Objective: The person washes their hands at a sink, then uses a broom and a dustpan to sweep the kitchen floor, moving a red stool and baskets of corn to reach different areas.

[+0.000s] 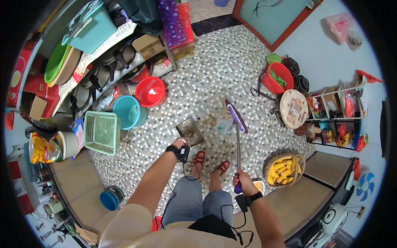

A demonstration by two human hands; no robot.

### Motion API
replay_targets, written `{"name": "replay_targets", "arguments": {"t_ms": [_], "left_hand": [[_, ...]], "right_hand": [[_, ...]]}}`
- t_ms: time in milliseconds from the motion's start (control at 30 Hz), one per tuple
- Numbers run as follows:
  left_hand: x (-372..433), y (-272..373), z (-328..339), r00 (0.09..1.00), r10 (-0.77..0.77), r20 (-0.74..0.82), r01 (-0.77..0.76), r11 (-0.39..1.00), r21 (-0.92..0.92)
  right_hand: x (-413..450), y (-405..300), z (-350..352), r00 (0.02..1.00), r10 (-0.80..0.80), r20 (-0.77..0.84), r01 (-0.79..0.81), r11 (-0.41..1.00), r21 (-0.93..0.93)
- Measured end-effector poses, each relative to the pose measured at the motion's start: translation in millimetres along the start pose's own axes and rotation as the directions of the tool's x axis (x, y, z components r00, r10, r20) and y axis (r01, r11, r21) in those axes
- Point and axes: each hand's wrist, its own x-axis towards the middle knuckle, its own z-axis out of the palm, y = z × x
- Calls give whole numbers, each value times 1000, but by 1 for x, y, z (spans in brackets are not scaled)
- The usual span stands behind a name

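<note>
My left hand grips the near end of a worn metal dustpan, which lies low over the tiled floor with some dirt on it. The fingers are partly hidden by the wrist device. My right hand is closed around the purple grip of a long-handled broom. Its purple and white head rests on the floor, ahead and to the right of the dustpan. Between dustpan and broom head lie a crumpled clear plastic bag and a small pile of brownish debris.
Red and blue basins and a green plastic basket stand left. On the right are a wicker basket of corn, a red bucket with greens and a round-topped stool. A glass-paned door stands beyond.
</note>
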Motion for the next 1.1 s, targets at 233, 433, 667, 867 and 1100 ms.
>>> {"name": "replay_targets", "arguments": {"t_ms": [233,433,667,867,1100], "left_hand": [[26,25,69,840,-445,311,538,761,-364],[38,-7,93,757,-579,302,645,588,-489],[33,-18,126,829,-501,250,533,570,-626],[-33,-9,183,781,-592,198,608,649,-458],[-35,0,124,945,-319,65,324,900,-291]], "right_hand": [[-10,10,-3,996,-82,-26,85,987,135],[16,6,-24,976,-167,-142,150,981,-124],[22,61,-31,924,-305,229,377,821,-429],[-86,24,-1,988,110,111,-75,957,-279],[-144,7,-13,981,162,104,-121,939,-323]]}}
